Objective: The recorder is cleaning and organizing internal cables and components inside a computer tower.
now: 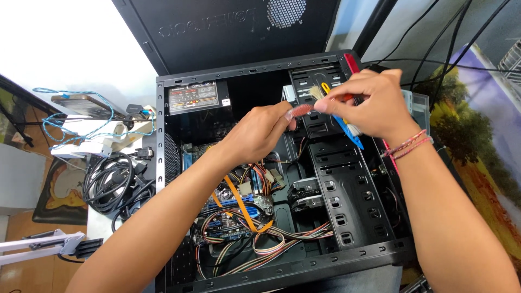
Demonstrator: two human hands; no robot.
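Note:
An open black computer case (168,157) lies on its side, showing the motherboard (230,209), a power supply (195,97) and a black drive cage (339,184). My left hand (260,133) pinches a small reddish connector end (300,110) above the case's middle. My right hand (369,103) holds a small brush with pale bristles (316,92) and a yellow-red handle, its bristles touching the connector. A blue strip (350,133) hangs below my right hand. Braided red bands circle my right wrist.
Orange and multi-coloured cables (260,233) run across the motherboard. Coiled black cables (111,182) and a white power strip (89,141) with blue wire lie left of the case. The removed side panel (228,27) leans behind. Black cables cross a printed mat (477,108) at right.

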